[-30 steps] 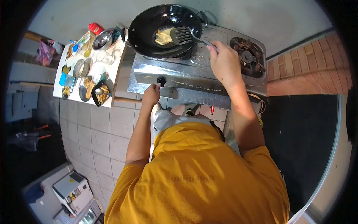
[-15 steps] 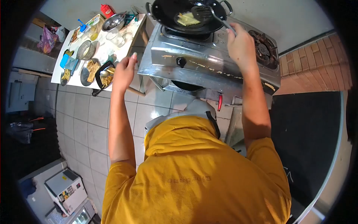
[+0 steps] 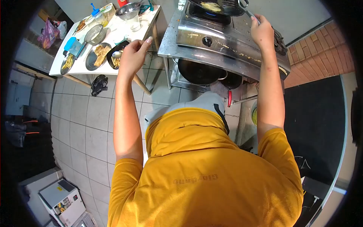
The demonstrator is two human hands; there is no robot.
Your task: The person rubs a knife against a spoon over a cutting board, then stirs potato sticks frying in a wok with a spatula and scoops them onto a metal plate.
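My right hand (image 3: 262,31) grips the grey handle of a dark spatula (image 3: 230,6), whose slotted head is over the wok. The black wok (image 3: 217,12) sits on the stove's left burner, cut off by the top edge. A pale yellow piece of food (image 3: 211,6) lies inside it, and a blue flame shows underneath. My left hand (image 3: 134,56) hangs in the air by the side table, thumb out and fingers loosely bent, with nothing seen in it. It partly covers a black bowl (image 3: 112,62) with a spoon (image 3: 117,55) in it.
The steel stove (image 3: 227,45) has a knob (image 3: 207,41) in front. Pans (image 3: 200,72) sit on the shelf below, one with a red handle (image 3: 230,98). On the white table (image 3: 81,70) are a plate of food (image 3: 92,60), a strainer (image 3: 95,36) and a clear cup (image 3: 133,22).
The view has shifted, so the stove sits higher and further right. The spatula stays in my right hand over the wok. My left hand now overlaps the black bowl in view.
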